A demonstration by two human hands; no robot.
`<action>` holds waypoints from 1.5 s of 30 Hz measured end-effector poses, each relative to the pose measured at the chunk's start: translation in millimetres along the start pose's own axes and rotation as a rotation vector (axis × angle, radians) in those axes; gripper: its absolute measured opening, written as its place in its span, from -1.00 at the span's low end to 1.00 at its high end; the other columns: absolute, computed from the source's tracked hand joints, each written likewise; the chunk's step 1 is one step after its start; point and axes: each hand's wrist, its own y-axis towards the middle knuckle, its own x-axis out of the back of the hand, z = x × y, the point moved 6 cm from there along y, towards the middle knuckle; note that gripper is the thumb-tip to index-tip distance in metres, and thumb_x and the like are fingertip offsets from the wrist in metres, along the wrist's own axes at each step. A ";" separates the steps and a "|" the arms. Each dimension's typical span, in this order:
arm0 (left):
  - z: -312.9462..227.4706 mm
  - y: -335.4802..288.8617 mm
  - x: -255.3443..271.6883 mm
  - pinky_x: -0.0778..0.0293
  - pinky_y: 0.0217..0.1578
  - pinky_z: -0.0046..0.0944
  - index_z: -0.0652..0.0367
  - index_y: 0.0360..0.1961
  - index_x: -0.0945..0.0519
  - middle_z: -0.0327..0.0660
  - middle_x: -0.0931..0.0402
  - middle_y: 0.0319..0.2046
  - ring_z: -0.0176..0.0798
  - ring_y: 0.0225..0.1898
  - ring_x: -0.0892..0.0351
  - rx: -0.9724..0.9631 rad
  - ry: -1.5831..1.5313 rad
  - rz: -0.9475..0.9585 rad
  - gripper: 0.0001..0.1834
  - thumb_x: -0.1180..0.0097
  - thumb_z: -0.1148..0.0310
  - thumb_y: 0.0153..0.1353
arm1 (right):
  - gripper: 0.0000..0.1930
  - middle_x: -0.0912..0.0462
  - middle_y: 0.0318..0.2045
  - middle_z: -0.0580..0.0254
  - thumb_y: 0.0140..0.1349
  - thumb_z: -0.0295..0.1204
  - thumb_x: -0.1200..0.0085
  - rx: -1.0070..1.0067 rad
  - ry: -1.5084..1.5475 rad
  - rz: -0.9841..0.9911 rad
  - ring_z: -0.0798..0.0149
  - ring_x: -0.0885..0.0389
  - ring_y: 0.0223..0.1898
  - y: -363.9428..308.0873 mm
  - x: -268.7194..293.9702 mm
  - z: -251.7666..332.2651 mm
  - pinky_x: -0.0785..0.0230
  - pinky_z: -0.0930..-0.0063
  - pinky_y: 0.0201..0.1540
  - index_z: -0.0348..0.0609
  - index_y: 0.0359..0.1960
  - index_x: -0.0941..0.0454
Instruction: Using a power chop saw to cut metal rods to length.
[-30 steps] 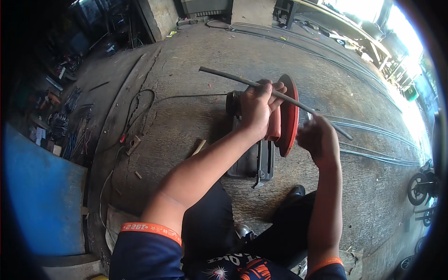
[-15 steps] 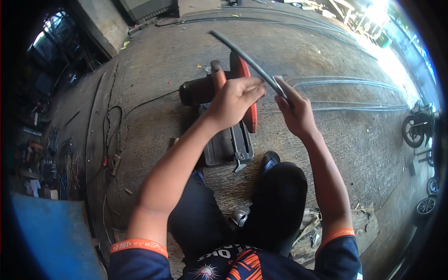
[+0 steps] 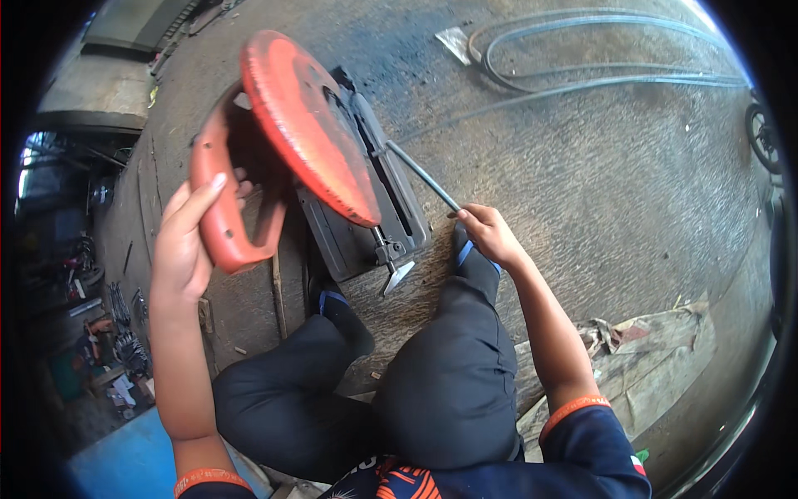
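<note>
My left hand (image 3: 184,241) is wrapped round the red handle (image 3: 223,229) of a chop saw, thumb on top. The saw's round red guard (image 3: 303,125) tilts over its black base (image 3: 345,241). A clamp crank (image 3: 399,278) sticks out at the base's near end. To the right, my right hand (image 3: 492,234) is closed on the near end of a thin grey metal rod (image 3: 424,176). The rod's far end reaches the right edge of the base; whether it touches cannot be made out. The guard hides most of the blade area.
Long bent metal rods (image 3: 582,79) lie on the concrete floor at the far right. A crumpled cloth sheet (image 3: 657,358) spreads at the near right. Tools and scraps (image 3: 116,349) clutter the left side, beside a blue panel (image 3: 133,453). My feet stand close to the saw base.
My left hand has left the rod and taken hold of the saw handle. My right hand has lowered the rod from mid-air to the base's right edge. The view has shifted, showing the saw larger.
</note>
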 end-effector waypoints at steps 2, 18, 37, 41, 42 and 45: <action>4.6 7.1 -2.7 -0.43 -0.03 -0.29 0.38 0.10 -0.39 -0.06 -0.50 -0.08 -0.25 -0.07 -0.54 -0.017 0.043 -0.120 -0.56 -0.11 0.37 0.25 | -0.65 -0.25 -0.69 0.51 0.41 -0.22 0.12 -0.047 0.022 0.054 0.57 -0.17 -0.66 9.1 -4.4 -14.7 -0.04 0.58 -0.63 -0.30 -0.22 -0.57; -6.7 13.9 1.0 -0.41 -0.10 -0.34 0.42 0.17 -0.34 0.00 -0.49 -0.04 -0.30 -0.12 -0.51 -0.060 0.271 -0.147 -0.48 -0.02 0.37 0.21 | -0.63 -0.26 -0.70 0.42 0.38 -0.20 0.07 -0.072 0.023 0.215 0.48 -0.21 -0.61 36.7 -21.4 -29.2 -0.16 0.44 -0.54 -0.33 -0.25 -0.56; -26.2 27.7 14.6 -0.51 -0.03 -0.24 0.39 0.22 -0.26 0.03 -0.45 0.03 -0.14 -0.04 -0.56 0.024 0.145 -0.129 -0.43 -0.05 0.44 0.20 | -0.67 -0.64 -0.31 -0.08 0.27 -0.32 -0.02 0.109 -0.423 -0.044 -0.14 -0.62 -0.29 41.2 -26.8 14.2 -0.47 0.13 -0.22 -0.05 0.06 -0.53; -27.0 28.0 15.4 -0.46 -0.04 -0.27 0.45 0.22 -0.24 0.07 -0.43 0.05 -0.18 -0.06 -0.54 0.032 0.166 -0.163 -0.42 -0.03 0.42 0.21 | -0.61 -0.62 -0.21 -0.20 0.32 -0.31 0.02 0.107 -0.218 0.026 -0.03 -0.65 -0.16 41.5 -29.2 11.0 -0.42 0.28 -0.08 -0.15 0.15 -0.45; -26.5 27.9 17.2 -0.46 -0.04 -0.27 0.44 0.22 -0.25 0.06 -0.44 0.04 -0.18 -0.07 -0.54 0.031 0.160 -0.163 -0.42 -0.04 0.42 0.20 | -0.61 -0.61 -0.17 -0.21 0.34 -0.29 0.05 0.046 -0.193 0.084 0.03 -0.63 -0.10 41.4 -30.0 12.1 -0.39 0.30 -0.02 -0.17 0.15 -0.44; -27.3 27.0 18.5 -0.47 -0.04 -0.26 0.43 0.22 -0.25 0.04 -0.44 0.03 -0.17 -0.08 -0.55 0.024 0.151 -0.181 -0.43 -0.05 0.43 0.20 | -0.60 -0.62 -0.13 -0.19 0.36 -0.28 0.08 0.006 -0.145 0.158 0.12 -0.61 -0.04 41.8 -34.5 6.4 -0.35 0.32 0.04 -0.21 0.15 -0.43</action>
